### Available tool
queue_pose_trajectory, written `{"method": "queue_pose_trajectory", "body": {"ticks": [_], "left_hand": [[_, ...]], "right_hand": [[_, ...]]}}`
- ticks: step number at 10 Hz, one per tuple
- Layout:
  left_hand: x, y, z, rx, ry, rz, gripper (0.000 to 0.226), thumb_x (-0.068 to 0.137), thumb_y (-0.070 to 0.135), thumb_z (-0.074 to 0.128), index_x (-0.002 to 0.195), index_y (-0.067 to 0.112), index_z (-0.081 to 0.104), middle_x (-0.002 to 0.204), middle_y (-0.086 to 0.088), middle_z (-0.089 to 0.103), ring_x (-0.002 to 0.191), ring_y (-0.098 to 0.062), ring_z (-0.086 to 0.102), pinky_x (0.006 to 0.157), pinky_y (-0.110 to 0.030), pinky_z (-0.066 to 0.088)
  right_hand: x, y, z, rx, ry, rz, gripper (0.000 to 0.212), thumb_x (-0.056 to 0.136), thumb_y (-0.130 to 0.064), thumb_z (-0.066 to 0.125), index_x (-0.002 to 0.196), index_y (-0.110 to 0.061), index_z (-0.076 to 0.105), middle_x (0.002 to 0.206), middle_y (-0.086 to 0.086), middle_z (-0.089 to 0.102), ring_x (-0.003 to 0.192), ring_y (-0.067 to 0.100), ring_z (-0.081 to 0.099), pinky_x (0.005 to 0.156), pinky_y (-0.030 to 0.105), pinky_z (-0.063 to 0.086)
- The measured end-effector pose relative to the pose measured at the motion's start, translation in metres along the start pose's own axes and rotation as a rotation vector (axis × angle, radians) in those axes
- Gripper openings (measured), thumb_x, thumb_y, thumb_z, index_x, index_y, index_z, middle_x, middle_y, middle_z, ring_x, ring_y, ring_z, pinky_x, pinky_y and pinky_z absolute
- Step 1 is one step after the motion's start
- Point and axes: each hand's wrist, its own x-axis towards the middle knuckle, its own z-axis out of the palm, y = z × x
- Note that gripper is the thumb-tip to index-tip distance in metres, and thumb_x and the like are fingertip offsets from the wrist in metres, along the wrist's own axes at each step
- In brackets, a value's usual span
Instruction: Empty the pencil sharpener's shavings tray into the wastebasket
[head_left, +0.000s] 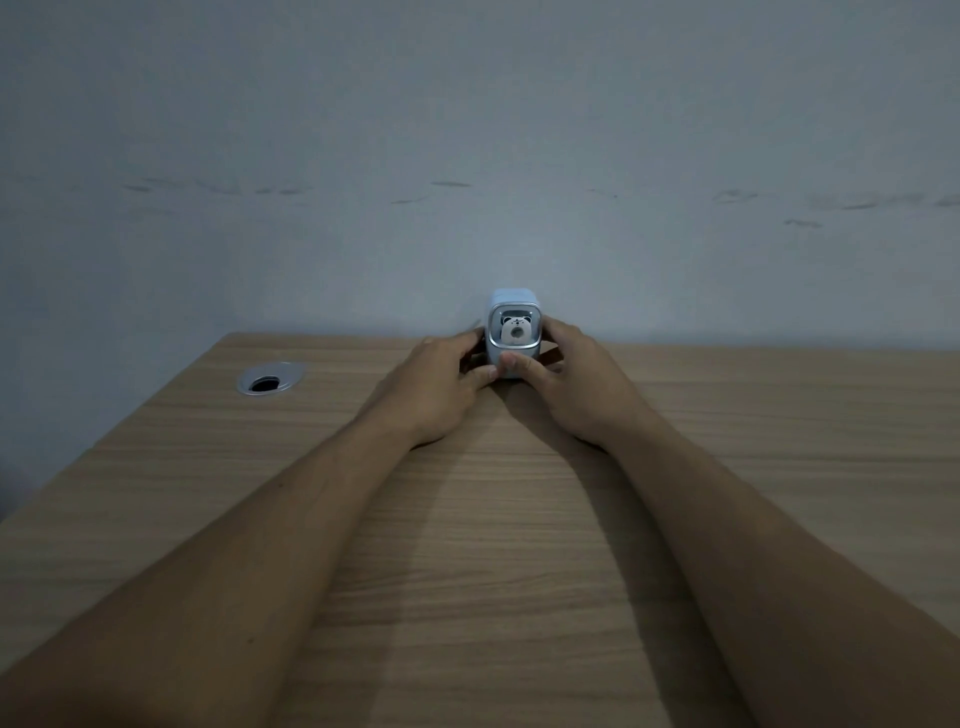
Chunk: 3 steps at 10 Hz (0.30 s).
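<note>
A small pale blue pencil sharpener (514, 312) with a panda face around its pencil hole stands upright at the far edge of the wooden desk (493, 519), against the wall. My left hand (436, 384) wraps its left side, thumb on the lower front. My right hand (571, 384) holds its right side, thumb pressed on the lower front where the tray sits. The tray itself is hidden behind my thumbs. No wastebasket is in view.
A round metal cable grommet (270, 379) is set into the desk at the far left. A grey-blue wall (467, 156) rises directly behind the desk. The desk's left edge runs diagonally toward me.
</note>
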Motion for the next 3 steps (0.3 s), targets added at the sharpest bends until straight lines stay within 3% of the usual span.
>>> {"method": "queue_pose_trajectory", "body": {"ticks": [1,2,3], "left_hand": [[0.004,-0.010,0.005,0.058,0.016,-0.021,0.060,0.089,0.074,0.056,0.146,0.056,0.058,0.130,0.012,0.082,0.124,-0.018,0.077,0.104,-0.051,0.062],[-0.002,-0.004,0.003,0.208,0.101,-0.062,0.056,0.087,0.075,0.055,0.136,0.050,0.066,0.124,0.011,0.082,0.125,-0.021,0.074,0.101,-0.052,0.062],[-0.020,0.010,0.001,0.282,0.146,-0.068,0.055,0.088,0.066,0.056,0.127,0.032,0.071,0.129,0.003,0.080,0.129,-0.031,0.067,0.102,-0.052,0.059]], "right_hand": [[0.000,0.000,0.001,0.007,0.014,0.026,0.053,0.096,-0.052,0.077,0.144,-0.032,0.068,0.138,0.000,0.073,0.110,0.018,0.075,0.101,0.039,0.059],[-0.004,-0.004,0.002,-0.022,0.036,0.056,0.055,0.095,-0.053,0.078,0.144,-0.029,0.069,0.138,0.003,0.072,0.118,0.023,0.072,0.104,0.040,0.057],[-0.011,-0.006,0.002,-0.047,0.079,0.109,0.062,0.095,-0.055,0.076,0.144,-0.019,0.066,0.144,0.009,0.069,0.133,0.028,0.065,0.111,0.047,0.053]]}}
